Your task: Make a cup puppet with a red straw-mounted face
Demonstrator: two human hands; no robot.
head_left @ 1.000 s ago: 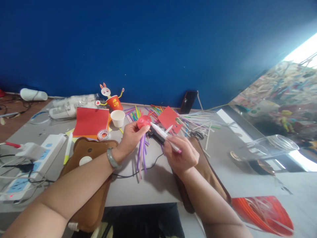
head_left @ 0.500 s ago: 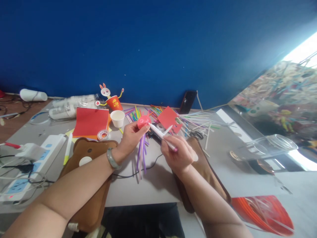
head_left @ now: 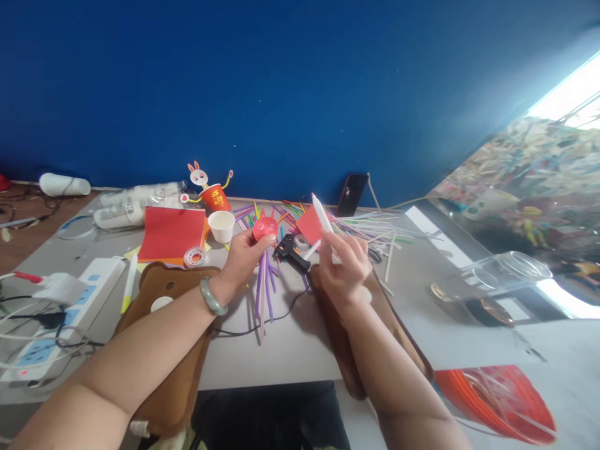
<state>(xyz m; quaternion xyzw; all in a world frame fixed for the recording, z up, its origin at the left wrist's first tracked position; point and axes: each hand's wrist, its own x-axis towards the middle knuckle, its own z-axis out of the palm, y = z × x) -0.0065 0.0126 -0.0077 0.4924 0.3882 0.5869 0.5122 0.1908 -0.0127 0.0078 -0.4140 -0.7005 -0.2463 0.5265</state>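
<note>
Between the thumb and fingers of my left hand (head_left: 241, 259) is a pink-red paper animal head (head_left: 265, 229) with pointed ears and drawn-on eye rings. Purple pipe cleaners (head_left: 263, 287) fan out on the table beneath it. My right hand (head_left: 345, 269) grips a white marker (head_left: 321, 214), its pinkish tip pointing up, away from the paper head. A black glue gun (head_left: 291, 253) lies between the hands. Just behind the marker rests a red paper sheet (head_left: 308, 225), partly covered by it.
A white paper cup (head_left: 221, 226) and a rabbit figure in a red cup (head_left: 215, 197) stand behind my left hand. Brown pads (head_left: 178, 300) lie under both forearms. A power strip (head_left: 70, 319) is at left, a phone (head_left: 352, 194) leans on the wall, a clear plastic cup (head_left: 506, 275) lies right.
The marker has come off the paper head and swung upright as my right hand moved up and right. The glue gun shows more fully. My left hand still holds the head, slightly left.
</note>
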